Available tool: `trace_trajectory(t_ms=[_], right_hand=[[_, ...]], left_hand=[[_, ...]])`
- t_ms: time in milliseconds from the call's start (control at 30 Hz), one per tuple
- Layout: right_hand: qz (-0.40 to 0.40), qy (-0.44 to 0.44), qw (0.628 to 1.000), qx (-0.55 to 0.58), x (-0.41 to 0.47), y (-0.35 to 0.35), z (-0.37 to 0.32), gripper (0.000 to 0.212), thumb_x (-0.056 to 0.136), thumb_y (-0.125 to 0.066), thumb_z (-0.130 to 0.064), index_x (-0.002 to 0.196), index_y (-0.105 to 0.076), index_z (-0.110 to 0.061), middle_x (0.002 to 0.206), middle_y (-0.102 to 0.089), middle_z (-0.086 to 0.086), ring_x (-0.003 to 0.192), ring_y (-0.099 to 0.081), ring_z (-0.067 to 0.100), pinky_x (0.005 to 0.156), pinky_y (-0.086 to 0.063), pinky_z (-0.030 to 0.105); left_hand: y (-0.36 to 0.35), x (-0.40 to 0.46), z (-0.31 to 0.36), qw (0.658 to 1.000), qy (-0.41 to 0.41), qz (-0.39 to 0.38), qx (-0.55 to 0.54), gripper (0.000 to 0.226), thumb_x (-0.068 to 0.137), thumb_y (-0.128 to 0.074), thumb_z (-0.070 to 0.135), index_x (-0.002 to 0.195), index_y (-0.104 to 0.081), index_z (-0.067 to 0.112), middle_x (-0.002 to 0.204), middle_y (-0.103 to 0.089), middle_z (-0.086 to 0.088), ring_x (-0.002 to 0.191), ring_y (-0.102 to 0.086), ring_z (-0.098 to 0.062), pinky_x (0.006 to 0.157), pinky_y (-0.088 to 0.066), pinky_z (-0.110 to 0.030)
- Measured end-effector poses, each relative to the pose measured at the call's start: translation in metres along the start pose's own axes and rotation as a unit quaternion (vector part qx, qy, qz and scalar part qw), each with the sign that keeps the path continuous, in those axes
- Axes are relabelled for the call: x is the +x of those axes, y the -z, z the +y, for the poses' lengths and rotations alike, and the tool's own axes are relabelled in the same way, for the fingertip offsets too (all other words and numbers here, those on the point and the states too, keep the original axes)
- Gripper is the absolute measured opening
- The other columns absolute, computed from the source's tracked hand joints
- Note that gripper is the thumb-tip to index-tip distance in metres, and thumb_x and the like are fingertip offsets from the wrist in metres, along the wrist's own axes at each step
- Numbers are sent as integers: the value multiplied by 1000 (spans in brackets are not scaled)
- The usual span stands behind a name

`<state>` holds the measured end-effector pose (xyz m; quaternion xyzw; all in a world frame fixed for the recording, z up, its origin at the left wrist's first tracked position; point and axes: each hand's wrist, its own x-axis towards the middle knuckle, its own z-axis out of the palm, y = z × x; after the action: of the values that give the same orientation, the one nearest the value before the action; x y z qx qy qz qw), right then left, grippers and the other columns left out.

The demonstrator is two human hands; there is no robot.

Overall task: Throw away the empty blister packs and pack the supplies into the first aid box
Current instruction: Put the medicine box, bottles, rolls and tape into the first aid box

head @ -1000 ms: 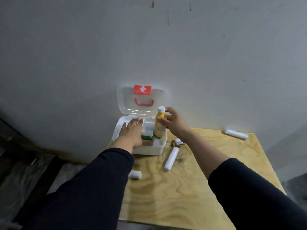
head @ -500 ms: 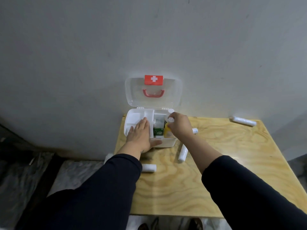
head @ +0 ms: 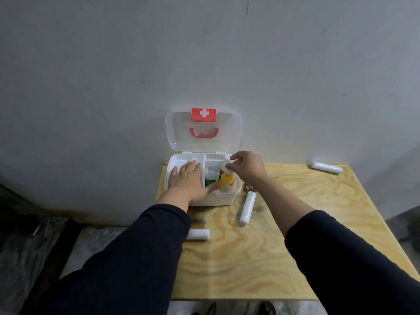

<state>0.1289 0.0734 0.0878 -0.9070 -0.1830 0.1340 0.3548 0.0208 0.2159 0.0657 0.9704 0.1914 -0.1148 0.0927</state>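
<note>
The white first aid box [head: 227,199] stands with its lid [head: 177,133] up at the table's back left, against the wall. My left hand [head: 186,181] lies flat on the box's left tray, fingers apart, holding nothing. A yellow bottle [head: 226,182] with a white cap stands in the right compartment beside a green packet [head: 211,179]. My right hand [head: 248,165] pinches the bottle's cap with thumb and fingertips. Three white gauze rolls lie on the table: one [head: 247,208] right of the box, one [head: 198,234] by my left sleeve, one [head: 326,167] at the far right.
The plywood table [head: 272,258] ends just left of the box, with dark floor below. A grey wall rises right behind the box. A small brownish thing [head: 246,189] lies half hidden under my right wrist.
My right hand has lowered the yellow bottle from above the box down into the right compartment. My left hand has stayed on the left tray.
</note>
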Motion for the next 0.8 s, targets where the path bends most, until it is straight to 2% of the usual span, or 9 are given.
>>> trace_trajectory(t_ms=[100,200,333,467,533,667,800], right_hand=[[27,-11,1000,9,1,16,7,25,87,-63,-18,110,-67,-9,80,-64,-1,79,-57,16,65,-41,20],[30,-38,998,-29,0,25,25,24,86,-58,-11,108,-69,-9,95,-73,10,90,-66,24,72,-47,24],[12,-110,992,-60,-7,15,60,31,86,-59,-14,116,-63,-7,101,-70,14,93,-65,29,71,-46,26],[-23,-161,984,-75,-22,-11,89,41,88,-59,-28,121,-54,-6,114,-66,13,104,-63,29,71,-43,28],[-8,-166,985,-51,-28,-23,96,43,85,-61,-30,122,-53,-8,113,-66,11,104,-62,29,70,-41,27],[11,-163,986,-32,-30,-32,96,41,80,-67,-26,116,-56,-10,109,-67,11,100,-63,28,68,-40,27],[3,-172,985,-22,-29,-34,94,40,82,-64,-18,121,-57,-10,114,-66,13,104,-64,29,76,-49,32]], left_hand=[[10,8,9,999,-19,21,-21,92,83,-37,74,153,-17,17,163,-11,0,150,-11,-20,121,-7,-46],[3,9,16,999,-11,-11,-38,100,81,-38,76,155,-6,17,164,0,1,151,-1,-18,121,-2,-46],[-17,9,17,998,14,-34,-53,109,77,-36,81,154,8,17,164,7,-1,151,4,-18,122,-2,-47],[-27,12,15,998,20,-21,-62,112,73,-32,85,154,11,19,163,12,2,151,6,-15,122,-1,-46],[-32,11,13,998,14,-9,-62,112,73,-29,86,153,12,20,163,14,2,150,9,-15,122,1,-46],[-36,12,13,998,9,0,-57,111,73,-26,86,153,12,20,163,16,2,150,10,-15,122,3,-45],[-38,10,14,999,9,1,-48,110,74,-23,86,153,13,19,163,15,2,150,11,-14,122,5,-45]])
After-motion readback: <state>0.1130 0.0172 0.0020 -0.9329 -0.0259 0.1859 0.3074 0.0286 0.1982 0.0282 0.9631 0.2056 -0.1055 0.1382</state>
